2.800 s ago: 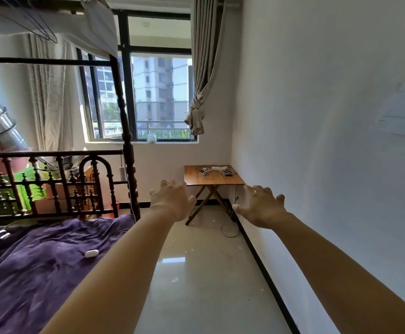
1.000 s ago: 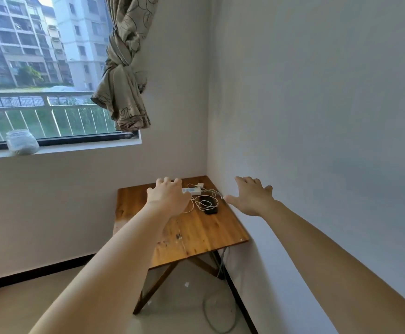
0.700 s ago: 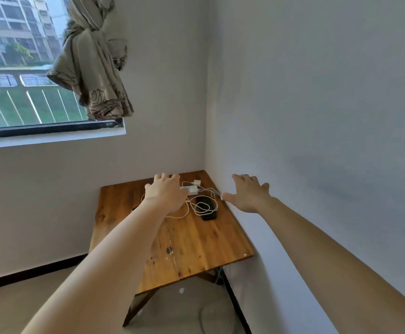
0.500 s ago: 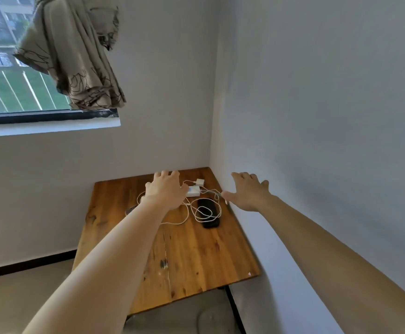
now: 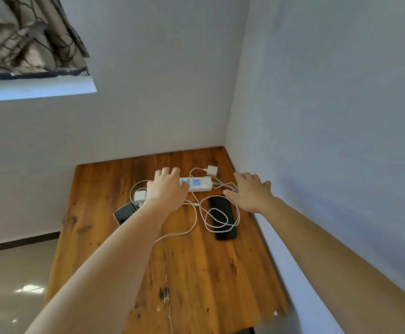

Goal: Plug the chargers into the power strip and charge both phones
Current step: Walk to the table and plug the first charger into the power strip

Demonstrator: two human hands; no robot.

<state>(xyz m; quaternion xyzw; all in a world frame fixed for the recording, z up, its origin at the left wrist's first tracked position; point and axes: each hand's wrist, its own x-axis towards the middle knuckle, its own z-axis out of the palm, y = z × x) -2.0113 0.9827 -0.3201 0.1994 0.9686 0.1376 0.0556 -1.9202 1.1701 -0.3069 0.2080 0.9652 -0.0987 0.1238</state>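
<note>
A white power strip (image 5: 200,184) with blue sockets lies across the far part of a wooden table (image 5: 196,273). My left hand (image 5: 166,189) hovers open over its left end, hiding that part. One white charger (image 5: 212,170) lies unplugged behind the strip. A second white charger (image 5: 139,196) lies left of my left hand. A black phone (image 5: 222,216) lies face up with a looped white cable (image 5: 217,219) on it. Another dark phone (image 5: 125,212) peeks out beside my left forearm. My right hand (image 5: 251,192) is spread open just right of the black phone.
The table sits in a room corner, with white walls behind and on the right. A window sill and knotted curtain (image 5: 27,37) are at the upper left. Tiled floor (image 5: 11,280) lies left of the table.
I have come up to the table from across the room. The view has dropped closer to the tabletop, and both open hands now reach over the strip and phones.
</note>
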